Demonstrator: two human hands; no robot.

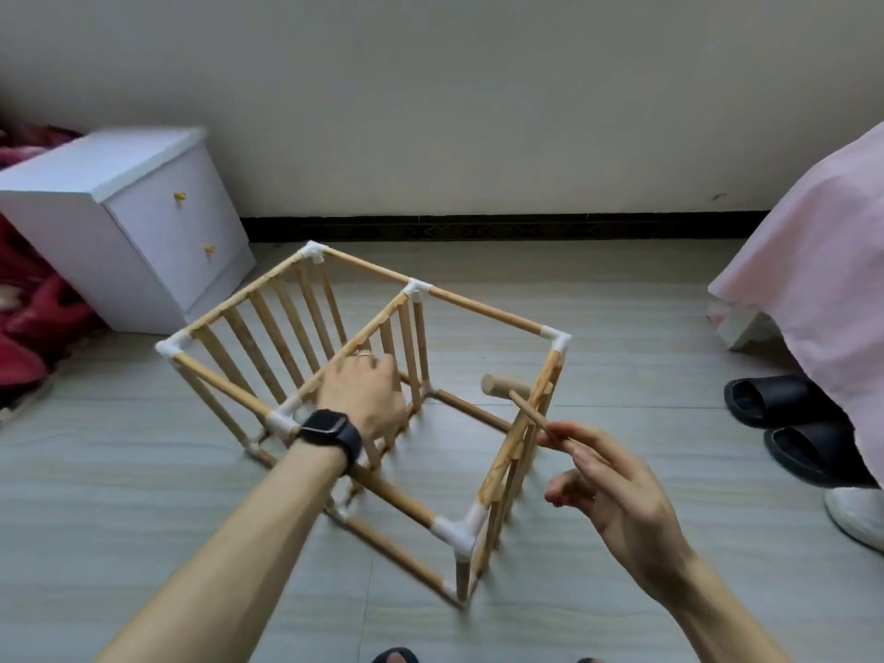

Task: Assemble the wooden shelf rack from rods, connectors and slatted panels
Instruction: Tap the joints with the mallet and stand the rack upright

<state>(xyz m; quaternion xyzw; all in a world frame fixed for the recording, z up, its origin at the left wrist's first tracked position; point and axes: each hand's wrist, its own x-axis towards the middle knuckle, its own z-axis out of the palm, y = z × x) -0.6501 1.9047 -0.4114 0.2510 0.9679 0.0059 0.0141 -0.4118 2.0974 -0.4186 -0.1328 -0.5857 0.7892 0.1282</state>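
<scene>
Your left hand (366,399) gripped the middle panel's top rail on the pale wooden rack with white connectors (483,303), standing on the grey floor (143,495). Your right hand (607,485) pinched a small wooden mallet (507,389) by its handle, beside the rack's right panel.

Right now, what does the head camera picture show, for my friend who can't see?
A person's left hand grips the middle slatted panel of a wooden rack standing on the floor, while the right hand pinches a small wooden mallet by its handle.
</scene>
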